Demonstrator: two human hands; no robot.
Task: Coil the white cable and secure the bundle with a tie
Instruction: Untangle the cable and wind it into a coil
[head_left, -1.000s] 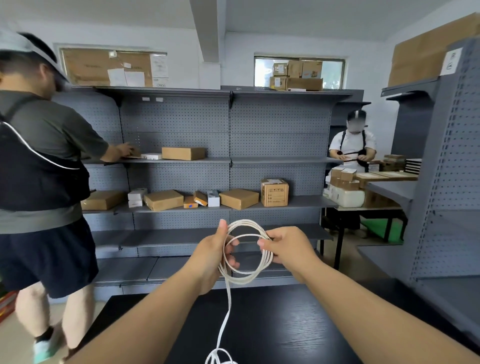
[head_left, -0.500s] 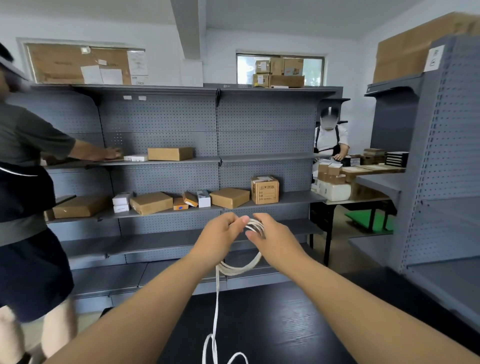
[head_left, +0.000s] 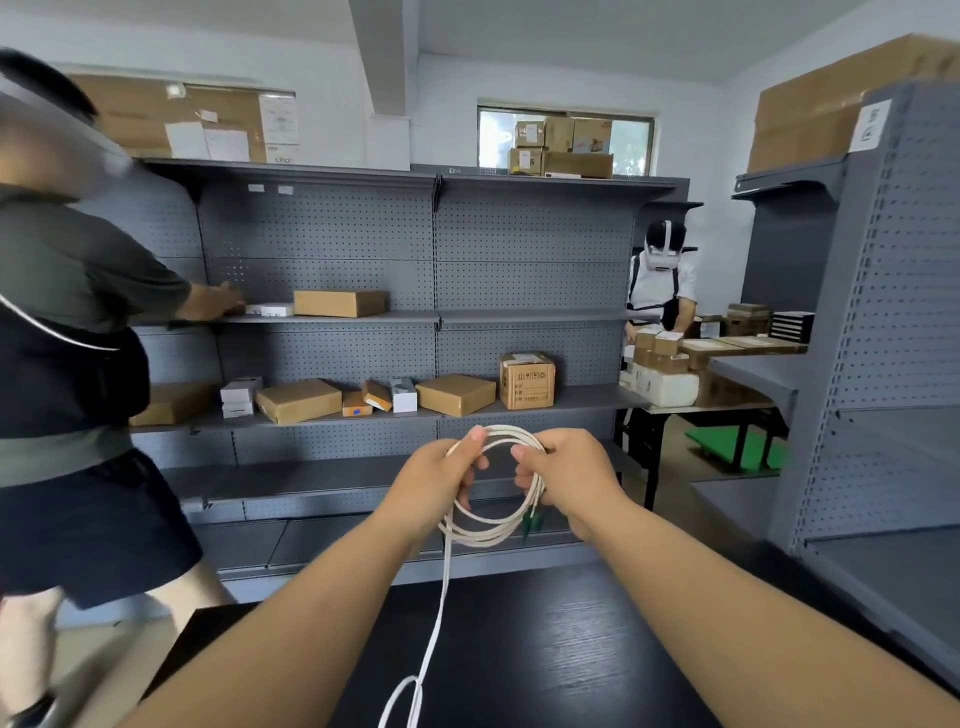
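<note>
A white cable (head_left: 485, 532) is wound into several loops held in the air above the black table (head_left: 545, 649). My left hand (head_left: 436, 483) grips the left side of the coil, thumb up along the top. My right hand (head_left: 569, 480) grips the right side. A green connector (head_left: 532, 525) hangs from the coil just under my right hand. One loose strand (head_left: 436, 629) drops from the coil's bottom to the table and loops at the frame's lower edge. No tie is visible.
Grey pegboard shelving (head_left: 436, 322) with cardboard boxes stands behind the table. A person in dark shorts (head_left: 78, 415) stands close at the left, reaching to a shelf. Another person (head_left: 660, 291) works at a box-laden table at the back right. A grey rack (head_left: 883, 364) stands at the right.
My hands came together at the top of the coil and have parted again, each gripping one side. The coil now looks fuller, with the green connector hanging under my right hand.
</note>
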